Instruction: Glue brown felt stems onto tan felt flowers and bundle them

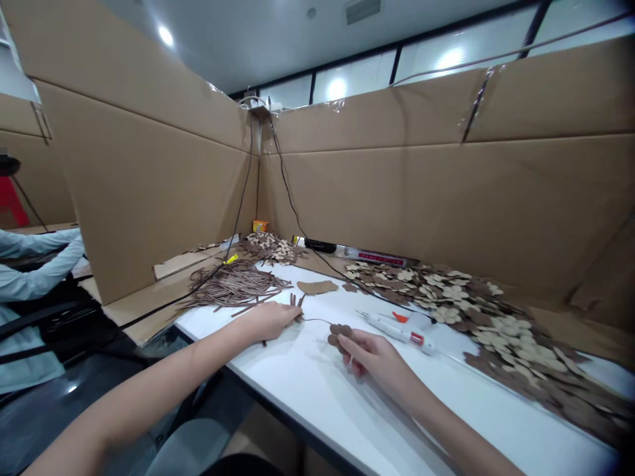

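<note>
My right hand [370,350] pinches a dark brown flower-shaped piece [340,334] between thumb and fingers, a little above the white table. A thin dark strand [316,320] runs from the flower-shaped piece towards my left hand [275,319]. That hand is closed on some narrow brown strips [296,301], whose ends stick out past its fingers. Behind it lies a heap of long brown strips [235,283]. A white pen-shaped tool [394,329] with a pointed metal tip lies beyond my right hand.
Loose brown and beige flower-shaped pieces [456,294] pile up along the right. A smaller pile [268,246] sits in the back corner. An irregular brown scrap [317,287] lies mid-table. Cardboard walls [372,185] enclose the table [307,390]; a black cable [288,185] hangs down. A person's sleeve [40,271] shows at left.
</note>
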A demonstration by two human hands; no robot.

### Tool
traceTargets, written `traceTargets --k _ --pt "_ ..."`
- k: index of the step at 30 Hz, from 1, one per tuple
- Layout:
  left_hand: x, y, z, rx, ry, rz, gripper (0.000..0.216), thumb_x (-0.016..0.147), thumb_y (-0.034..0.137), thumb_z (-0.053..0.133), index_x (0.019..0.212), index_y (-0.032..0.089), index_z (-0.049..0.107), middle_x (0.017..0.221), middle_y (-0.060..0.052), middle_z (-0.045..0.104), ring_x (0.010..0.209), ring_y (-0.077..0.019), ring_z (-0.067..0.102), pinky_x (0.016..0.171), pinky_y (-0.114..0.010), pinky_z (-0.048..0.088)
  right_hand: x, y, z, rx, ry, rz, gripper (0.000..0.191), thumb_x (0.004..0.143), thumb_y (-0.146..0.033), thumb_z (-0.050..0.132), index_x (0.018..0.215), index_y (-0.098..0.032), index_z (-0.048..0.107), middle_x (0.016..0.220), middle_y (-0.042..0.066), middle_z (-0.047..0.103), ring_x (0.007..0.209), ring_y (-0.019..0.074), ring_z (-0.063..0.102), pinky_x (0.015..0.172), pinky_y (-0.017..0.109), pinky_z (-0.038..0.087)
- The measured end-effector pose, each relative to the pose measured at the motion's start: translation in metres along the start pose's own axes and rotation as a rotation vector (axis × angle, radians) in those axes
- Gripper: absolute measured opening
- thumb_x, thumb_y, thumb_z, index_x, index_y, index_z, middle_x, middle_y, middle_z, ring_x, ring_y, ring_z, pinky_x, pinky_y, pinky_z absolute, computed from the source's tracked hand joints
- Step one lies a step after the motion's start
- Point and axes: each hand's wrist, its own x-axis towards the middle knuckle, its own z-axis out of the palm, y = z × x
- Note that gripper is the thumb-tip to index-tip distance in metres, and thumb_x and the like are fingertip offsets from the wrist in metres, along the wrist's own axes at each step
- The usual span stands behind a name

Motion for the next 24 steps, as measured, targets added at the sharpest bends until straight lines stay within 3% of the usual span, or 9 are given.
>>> traceTargets --k 5,8,11,14,18,24 --pt "0.009 0.012 0.006 -0.262 0.083 -0.063 0.020 0.073 0.028 0.064 0.092 0.022 0.066 0.095 -0.007 0.067 0.096 -0.0247 0.058 0.093 -0.033 0.037 -0.004 -0.004 -0.004 -0.093 0.069 -0.024 0.035 0.084 -0.047 0.042 0.066 -0.019 0.049 0.059 -0.002 0.051 0.052 0.0121 0.048 0.051 0.024 0.037" --pt "0.015 0.026 0.006 -0.503 0.118 -0.118 0.030 0.079 0.039 0.058 0.100 0.018 0.063 0.105 -0.009 0.064 0.099 -0.0222 0.058 0.090 -0.033 0.042 -0.004 -0.008 -0.012 -0.331 0.188 -0.096 0.032 0.085 -0.043 0.041 0.065 -0.020 0.051 0.059 0.000 0.056 0.054 0.0144 0.051 0.050 0.025 0.038" --pt "0.015 0.039 0.009 -0.818 0.077 -0.212 0.036 0.082 0.042 0.053 0.105 0.015 0.058 0.107 -0.012 0.063 0.090 -0.0195 0.063 0.084 -0.033 0.048 -0.001 -0.014 -0.019 -0.608 0.343 -0.247 0.026 0.086 -0.035 0.042 0.078 -0.021 0.061 0.066 0.002 0.064 0.059 0.0167 0.057 0.054 0.027 0.040" --pt "0.009 0.049 0.016 -1.131 0.032 -0.336 0.027 0.082 0.034 0.051 0.100 0.015 0.058 0.105 -0.011 0.063 0.087 -0.0172 0.064 0.085 -0.033 0.048 0.006 -0.021 -0.017 -0.809 0.471 -0.474 0.028 0.090 -0.026 0.039 0.091 -0.018 0.065 0.090 0.008 0.068 0.077 0.0204 0.062 0.068 0.030 0.046" --pt "0.002 0.056 0.022 -1.341 0.008 -0.453 0.029 0.087 0.035 0.038 0.089 0.013 0.057 0.089 -0.010 0.064 0.080 -0.0154 0.064 0.086 -0.033 0.047 0.019 -0.020 0.001 -0.968 0.396 -0.611 0.031 0.090 -0.015 0.036 0.107 -0.014 0.062 0.105 0.014 0.065 0.090 0.0244 0.061 0.077 0.035 0.048" --pt "0.000 0.062 0.023 -1.602 -0.031 -0.651 0.032 0.088 0.034 0.038 0.091 0.007 0.055 0.081 -0.011 0.063 0.080 -0.0195 0.064 0.088 -0.035 0.046 0.024 -0.007 0.021 -0.957 0.283 -0.568 0.035 0.084 -0.008 0.042 0.115 -0.013 0.058 0.098 0.013 0.067 0.082 0.0238 0.063 0.070 0.034 0.052"
